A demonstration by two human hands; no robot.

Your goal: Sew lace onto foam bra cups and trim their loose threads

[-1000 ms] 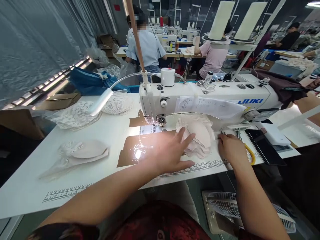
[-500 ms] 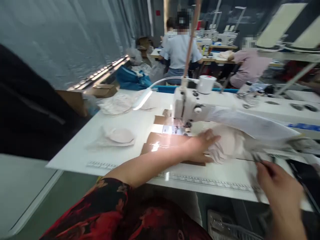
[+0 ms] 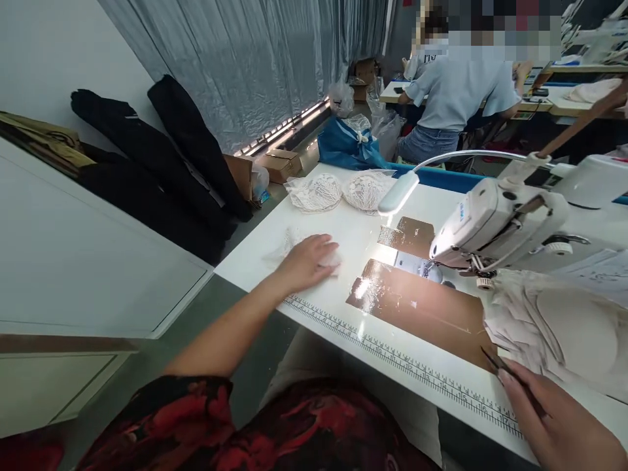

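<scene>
My left hand (image 3: 308, 263) lies over a pale lace bra cup (image 3: 285, 247) at the left of the white sewing table, its thumb apart from its fingers. Part of that cup is hidden under the palm. My right hand (image 3: 554, 405) is closed round dark, thin-tipped tweezers (image 3: 496, 364) by the table's front edge. Their tips point left over a brown cardboard sheet (image 3: 422, 307). Close by that hand rests a stack of pale fabric cups (image 3: 574, 324). The white sewing machine (image 3: 495, 219) stands beyond the cardboard, with its needle area lit.
Two lace cups (image 3: 316, 192) lie at the table's far left. A lamp (image 3: 398, 193) on a bent arm hangs over the table. A printed ruler (image 3: 392, 353) runs along the front edge. A blue bag (image 3: 350, 145) and a seated co-worker (image 3: 456, 85) are behind.
My left hand has moved from the stack of fabric cups on the right to the lace cup on the left. The view has swung left. My right hand keeps the tweezers.
</scene>
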